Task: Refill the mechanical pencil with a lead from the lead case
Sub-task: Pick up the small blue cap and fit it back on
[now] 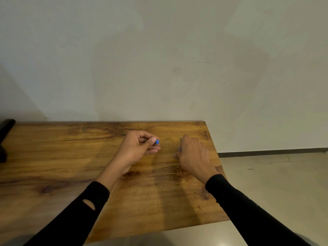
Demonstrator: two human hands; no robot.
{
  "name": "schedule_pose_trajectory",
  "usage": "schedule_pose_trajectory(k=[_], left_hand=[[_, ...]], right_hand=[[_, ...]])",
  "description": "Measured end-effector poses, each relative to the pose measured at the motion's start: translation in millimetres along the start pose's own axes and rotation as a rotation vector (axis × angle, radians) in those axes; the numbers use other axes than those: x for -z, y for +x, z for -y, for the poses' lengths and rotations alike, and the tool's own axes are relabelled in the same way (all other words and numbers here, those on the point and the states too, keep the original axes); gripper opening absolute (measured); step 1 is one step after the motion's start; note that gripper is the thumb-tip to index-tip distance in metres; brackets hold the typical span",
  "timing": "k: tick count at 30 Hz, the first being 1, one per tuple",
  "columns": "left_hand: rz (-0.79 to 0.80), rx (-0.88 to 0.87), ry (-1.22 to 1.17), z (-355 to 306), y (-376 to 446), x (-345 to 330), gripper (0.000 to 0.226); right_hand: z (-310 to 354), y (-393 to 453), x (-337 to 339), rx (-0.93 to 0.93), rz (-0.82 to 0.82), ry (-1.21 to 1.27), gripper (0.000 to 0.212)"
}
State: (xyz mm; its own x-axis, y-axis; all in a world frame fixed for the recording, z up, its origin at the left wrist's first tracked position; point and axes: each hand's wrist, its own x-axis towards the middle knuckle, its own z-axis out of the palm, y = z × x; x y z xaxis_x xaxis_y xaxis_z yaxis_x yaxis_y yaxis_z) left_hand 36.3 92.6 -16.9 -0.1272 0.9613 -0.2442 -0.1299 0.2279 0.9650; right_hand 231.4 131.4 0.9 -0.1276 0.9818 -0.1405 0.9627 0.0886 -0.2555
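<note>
Table (pixel 71 157): a wooden top with dark knots is seen from above; its far edge is set against a pale wall (pixel 159 59), and its right edge is bordered by a light floor (pixel 275 183).

Left hand (pixel 140 146): held over the middle of the table, fingers curled inward; thumb and forefinger are pressed together on a small blue piece (pixel 157 142).

Blue piece: only its end is shown past the fingertips; whether it belongs to the pencil or to the lead case cannot be told.

Right hand (pixel 193 153): lowered onto the table near the right edge, back of the hand turned to the camera and blurred; a thin grey-violet shape is glimpsed at its fingers, but whether anything is gripped cannot be told.

Gap between hands: bare wood is shown; the hands are kept apart.

Sleeves (pixel 248 210): both forearms are covered in black; a small hole is visible in the left one.

Dark object (pixel 6 128): placed at the far left corner, cut off by the frame, well apart from both hands.

Obstruction: the right hand's own back hides its fingertips and whatever lies beneath them.
</note>
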Motion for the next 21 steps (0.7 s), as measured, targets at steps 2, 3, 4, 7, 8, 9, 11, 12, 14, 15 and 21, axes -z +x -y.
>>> schedule_pose_trajectory(k=[2,3,4,7,8,9,11,12,14,15,21], left_hand=[[-0.003,0.015,-0.05,-1.1,0.2,0.7,0.01],[-0.007,0.019,-0.072,-1.6,0.8,1.4,0.009],[-0.012,0.019,-0.088,-1.9,1.4,2.2,0.008],[-0.017,0.016,-0.131,-2.6,2.5,3.6,0.008],[-0.018,0.017,-0.148,-2.8,2.4,3.8,0.009],[-0.02,0.019,-0.159,-3.1,2.3,3.5,0.009],[-0.022,0.025,-0.165,-4.1,1.5,3.1,0.009],[-0.022,0.029,-0.162,-4.6,1.1,3.0,0.01],[-0.023,0.035,-0.153,-5.5,0.0,3.3,0.015],[-0.025,0.039,-0.155,-6.3,-0.5,3.0,0.019],[-0.005,0.037,-0.095,-10.4,-1.2,1.1,0.031]], right_hand=[[-8.4,6.4,4.0,-0.001,-0.004,0.001,0.032],[-13.5,10.1,7.5,-0.002,-0.004,0.01,0.035],[-18.6,13.0,11.0,-0.007,-0.003,0.03,0.039],[-25.9,14.2,12.7,-0.009,0.022,0.077,0.036],[-24.9,12.5,9.5,0.0,0.039,0.065,0.032],[-22.7,10.4,5.3,0.006,0.052,0.057,0.029],[-16.5,7.1,-1.4,0.009,0.057,0.06,0.029],[-13.9,6.2,-3.0,0.014,0.045,0.054,0.031],[-11.5,5.0,-3.2,0.03,0.035,0.052,0.033],[-11.2,4.4,-2.6,0.037,0.046,0.071,0.034],[-1.2,3.5,4.9,0.074,0.043,0.2,0.034]])
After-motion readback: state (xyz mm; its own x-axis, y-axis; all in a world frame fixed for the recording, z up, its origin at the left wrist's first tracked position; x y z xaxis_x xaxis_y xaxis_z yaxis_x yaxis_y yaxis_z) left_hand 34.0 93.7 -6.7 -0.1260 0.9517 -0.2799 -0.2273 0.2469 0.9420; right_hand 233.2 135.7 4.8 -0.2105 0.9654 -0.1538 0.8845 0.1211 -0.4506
